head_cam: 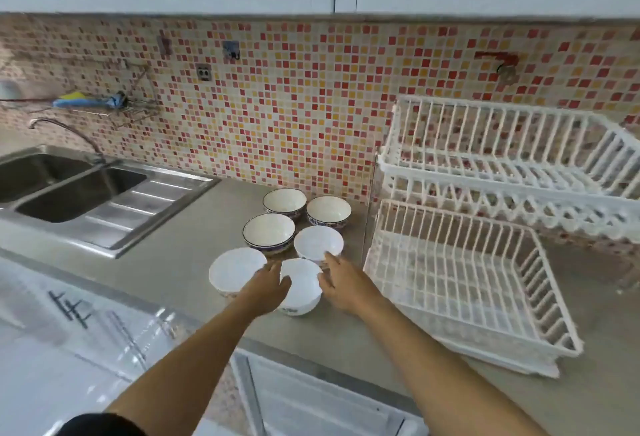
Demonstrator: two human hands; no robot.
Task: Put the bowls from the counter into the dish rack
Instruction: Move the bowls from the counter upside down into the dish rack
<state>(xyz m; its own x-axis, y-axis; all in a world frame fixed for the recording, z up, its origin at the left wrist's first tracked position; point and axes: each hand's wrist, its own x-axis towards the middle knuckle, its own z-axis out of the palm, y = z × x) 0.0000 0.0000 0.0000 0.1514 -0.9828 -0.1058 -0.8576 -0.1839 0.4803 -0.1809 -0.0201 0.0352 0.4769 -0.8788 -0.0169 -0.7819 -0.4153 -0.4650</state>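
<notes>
Kitchen tiles in red, orange and yellow cover the far wall, and a grey surface (180,262) runs under them. On the left is a metal sink (83,193). On the right stands a white dish rack (467,283) with 2 levels, and both levels have nothing in them.

6 bowls sit close together on the surface, just left of the rack. The nearest bowl (301,286) is white. The left hand (268,288) is on its left side and the right hand (341,283) is on its right side. Both hands are open, with fingers spread near the rim, and I cannot tell if they grip it yet.

3 far bowls (285,201) have a dark pattern on the outside.

I think the bowls are hard, smooth and a bit slippery, and would break if dropped. It looks best to hold 1 by both sides, under the rim.
</notes>
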